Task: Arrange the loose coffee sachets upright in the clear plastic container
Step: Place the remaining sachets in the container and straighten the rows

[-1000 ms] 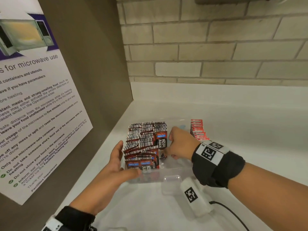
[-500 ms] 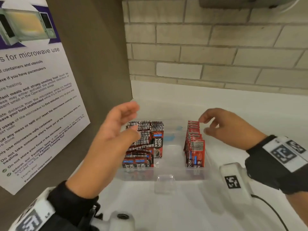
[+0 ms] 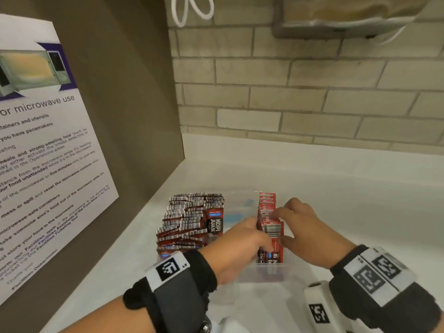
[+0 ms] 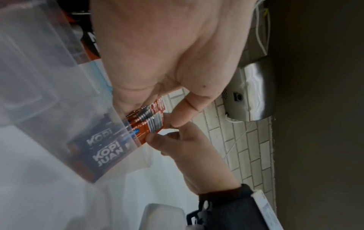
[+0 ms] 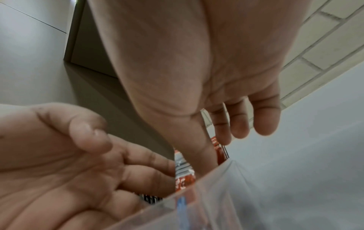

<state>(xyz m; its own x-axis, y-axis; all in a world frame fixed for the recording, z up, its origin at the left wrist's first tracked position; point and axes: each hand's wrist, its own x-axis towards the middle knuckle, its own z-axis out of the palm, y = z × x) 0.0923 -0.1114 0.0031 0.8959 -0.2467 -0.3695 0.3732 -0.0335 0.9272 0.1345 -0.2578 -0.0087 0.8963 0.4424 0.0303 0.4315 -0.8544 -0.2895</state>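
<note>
Both hands work the right-hand row of sachets (image 3: 270, 227) in the clear container (image 3: 262, 275); left hand (image 3: 236, 246), fingers fairly straight, braces the row's inner side; right hand (image 3: 310, 231) pinches the sachet tops, likely squaring them upright; left block of sachets (image 3: 189, 219) stands packed already.
</note>
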